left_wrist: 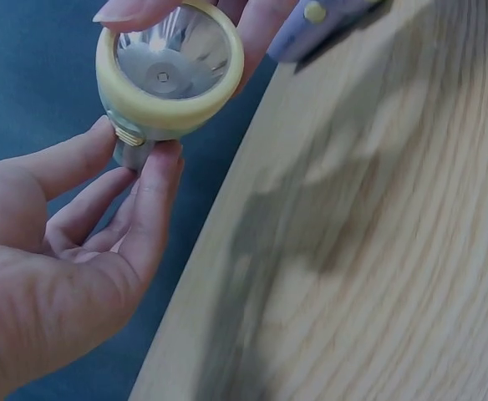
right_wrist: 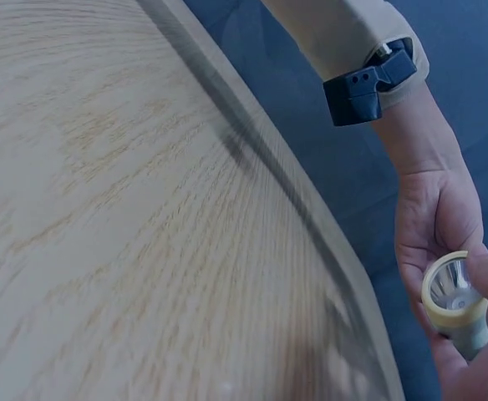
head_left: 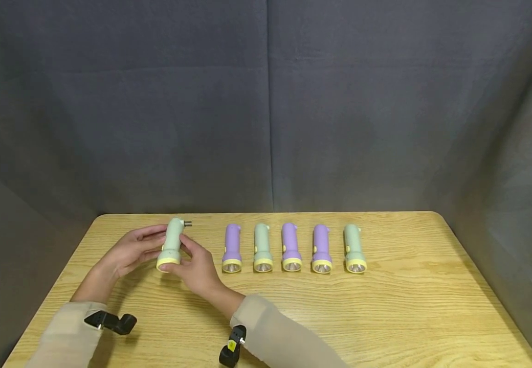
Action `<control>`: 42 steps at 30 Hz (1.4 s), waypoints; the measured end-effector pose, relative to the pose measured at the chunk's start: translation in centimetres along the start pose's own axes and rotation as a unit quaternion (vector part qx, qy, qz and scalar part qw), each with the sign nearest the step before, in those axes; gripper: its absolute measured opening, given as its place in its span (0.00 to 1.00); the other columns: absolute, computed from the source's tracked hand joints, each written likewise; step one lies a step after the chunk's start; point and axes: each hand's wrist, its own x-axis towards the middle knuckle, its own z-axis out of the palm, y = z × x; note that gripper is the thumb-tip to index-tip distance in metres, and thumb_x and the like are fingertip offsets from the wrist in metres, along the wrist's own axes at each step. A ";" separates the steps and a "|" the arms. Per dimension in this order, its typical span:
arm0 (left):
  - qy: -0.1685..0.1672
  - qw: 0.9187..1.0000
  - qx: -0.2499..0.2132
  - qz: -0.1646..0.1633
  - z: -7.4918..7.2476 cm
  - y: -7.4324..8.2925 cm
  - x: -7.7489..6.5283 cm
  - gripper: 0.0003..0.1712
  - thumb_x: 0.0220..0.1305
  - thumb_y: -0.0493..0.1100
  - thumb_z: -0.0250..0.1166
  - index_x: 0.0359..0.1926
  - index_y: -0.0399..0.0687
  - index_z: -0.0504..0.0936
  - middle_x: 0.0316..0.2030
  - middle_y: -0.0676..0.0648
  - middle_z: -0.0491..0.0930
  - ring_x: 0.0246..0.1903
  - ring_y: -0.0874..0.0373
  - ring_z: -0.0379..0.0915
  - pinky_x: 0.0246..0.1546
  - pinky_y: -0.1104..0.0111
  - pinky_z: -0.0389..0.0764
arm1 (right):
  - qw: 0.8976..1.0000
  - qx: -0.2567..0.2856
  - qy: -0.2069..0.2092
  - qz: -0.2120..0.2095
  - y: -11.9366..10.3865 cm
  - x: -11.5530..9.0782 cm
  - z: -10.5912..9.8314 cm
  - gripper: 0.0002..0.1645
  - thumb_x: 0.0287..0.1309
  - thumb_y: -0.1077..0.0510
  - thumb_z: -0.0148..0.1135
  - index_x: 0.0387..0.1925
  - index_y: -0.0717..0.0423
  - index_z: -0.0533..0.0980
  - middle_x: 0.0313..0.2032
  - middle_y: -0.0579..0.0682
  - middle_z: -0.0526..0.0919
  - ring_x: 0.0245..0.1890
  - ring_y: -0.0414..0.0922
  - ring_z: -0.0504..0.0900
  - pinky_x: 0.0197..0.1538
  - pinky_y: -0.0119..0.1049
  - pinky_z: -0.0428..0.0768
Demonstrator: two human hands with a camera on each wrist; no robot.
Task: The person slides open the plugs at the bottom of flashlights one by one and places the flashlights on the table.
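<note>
A pale green flashlight (head_left: 173,237) with a yellow rim is held above the table at the far left, its lens facing me. Two metal prongs (head_left: 188,224) stick out from its back end toward the right. My left hand (head_left: 132,250) holds its left side; in the left wrist view, the thumb and fingers pinch the body just behind the yellow rim (left_wrist: 169,114), beside a small ridged yellow switch (left_wrist: 129,135). From the right, my right hand (head_left: 201,268) grips it, thumb on the rim and fingers along the body. The right wrist view shows the reflector (right_wrist: 453,286) partly covered by a thumb.
Several flashlights lie in a row on the wooden table (head_left: 408,306), lenses toward me: a purple one (head_left: 232,245) nearest the hands, more purple and green ones beyond, and a green one (head_left: 353,245) at the right end. A dark curtain (head_left: 266,128) hangs behind.
</note>
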 end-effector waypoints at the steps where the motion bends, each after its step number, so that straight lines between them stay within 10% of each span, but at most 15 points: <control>1: 0.001 1.000 0.001 -0.003 -0.1 -0.1 0.0 0.38 0.77 0.40 0.58 0.76 0.27 0.52 0.55 0.62 0.76 0.52 0.71 0.77 0.53 0.68 0.82 | 1.000 -0.001 0.001 0.003 0.1 0.1 0.2 0.47 0.58 0.63 0.74 0.75 0.64 0.60 0.72 0.58 0.67 0.69 0.49 0.70 0.56 0.27 0.79; 15: 0.006 0.999 -0.047 -0.018 -1.5 -1.9 0.4 0.36 0.76 0.37 0.59 0.75 0.25 0.55 0.49 0.63 0.81 0.49 0.67 0.80 0.50 0.69 0.83 | 0.999 -0.032 0.015 0.026 2.1 1.2 1.6 0.46 0.56 0.61 0.76 0.74 0.61 0.64 0.67 0.54 0.75 0.64 0.42 0.76 0.55 0.25 0.79; 42: 0.039 0.996 0.062 -0.046 -1.2 -2.8 1.2 0.32 0.78 0.37 0.55 0.75 0.26 0.56 0.68 0.34 0.67 0.49 0.71 0.75 0.54 0.66 0.81 | 0.999 -0.039 0.016 0.032 4.0 1.7 2.6 0.45 0.56 0.63 0.75 0.73 0.60 0.66 0.69 0.52 0.72 0.67 0.43 0.72 0.57 0.23 0.77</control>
